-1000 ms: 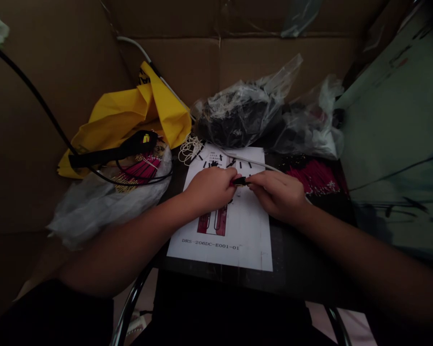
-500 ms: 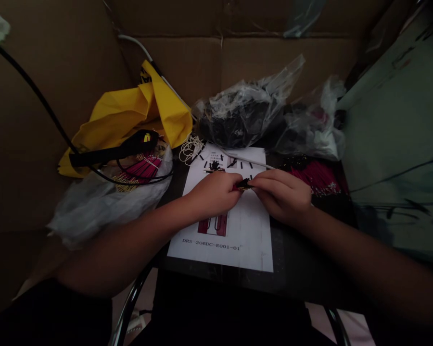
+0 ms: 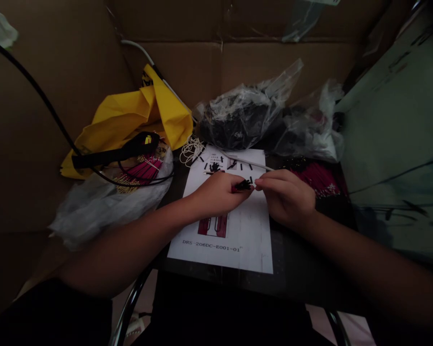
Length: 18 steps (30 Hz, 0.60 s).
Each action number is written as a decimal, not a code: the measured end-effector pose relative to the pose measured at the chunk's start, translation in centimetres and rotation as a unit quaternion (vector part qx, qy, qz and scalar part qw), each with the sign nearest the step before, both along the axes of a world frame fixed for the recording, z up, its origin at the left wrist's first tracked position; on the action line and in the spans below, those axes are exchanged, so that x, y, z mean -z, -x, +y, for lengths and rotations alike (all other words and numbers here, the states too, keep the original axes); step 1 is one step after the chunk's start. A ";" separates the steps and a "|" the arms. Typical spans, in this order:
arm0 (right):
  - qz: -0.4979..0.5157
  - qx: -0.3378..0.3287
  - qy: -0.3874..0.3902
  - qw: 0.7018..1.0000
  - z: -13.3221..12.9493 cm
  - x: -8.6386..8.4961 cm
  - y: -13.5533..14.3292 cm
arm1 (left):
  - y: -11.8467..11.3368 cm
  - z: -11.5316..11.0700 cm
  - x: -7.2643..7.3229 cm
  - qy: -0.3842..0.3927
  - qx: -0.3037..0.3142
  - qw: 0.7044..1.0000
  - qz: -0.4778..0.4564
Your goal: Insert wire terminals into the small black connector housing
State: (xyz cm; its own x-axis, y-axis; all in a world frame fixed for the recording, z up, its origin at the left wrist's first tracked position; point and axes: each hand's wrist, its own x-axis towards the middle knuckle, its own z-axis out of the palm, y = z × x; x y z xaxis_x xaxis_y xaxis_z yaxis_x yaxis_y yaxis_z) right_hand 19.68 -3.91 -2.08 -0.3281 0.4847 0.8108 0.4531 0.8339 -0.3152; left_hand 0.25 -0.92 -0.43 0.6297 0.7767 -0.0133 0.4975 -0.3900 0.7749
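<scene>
Hands first, as we saw them from the head camera: our left hand (image 3: 216, 194) was closed around a small black connector piece (image 3: 244, 185) with a bit of red wire at its base, pinching it between thumb and fingers above the middle of the white printed instruction sheet (image 3: 238, 240). Our right hand (image 3: 285, 197) met it from the other side, its fingertips (image 3: 260, 184) pinched together right at the tip of the connector; whether they gripped the connector itself or something very small beside it, we could not tell.

That sheet lay flat on the dark desk (image 3: 296, 269), with a red diagram and a line of code printed near its lower edge, and several short black pieces (image 3: 234, 164) were scattered over its top part. Just right of our right hand we saw a heap of red wires (image 3: 321, 180) on the desk. Beyond the sheet sat a clear plastic bag of dark parts (image 3: 241, 117), and a second crumpled clear bag (image 3: 310, 127) lay beside it. To the left were a yellow bag (image 3: 130, 120), a black handled tool (image 3: 115, 151) with its cable, and another clear bag holding red wires (image 3: 140, 170). Brown cardboard walls (image 3: 57, 96) closed in the desk.
</scene>
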 end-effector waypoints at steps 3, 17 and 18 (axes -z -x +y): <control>0.003 0.003 0.004 1.000 0.1 0.1 0.0 | -0.1 -0.2 -0.1 0.047 0.020 0.998 -0.035; -0.050 -0.031 0.060 0.996 0.4 1.7 -0.5 | 0.0 0.2 0.6 -0.004 0.076 0.978 -0.195; -0.052 -0.030 0.062 0.996 0.4 1.7 -0.5 | 0.0 0.2 0.6 -0.008 0.078 0.979 -0.191</control>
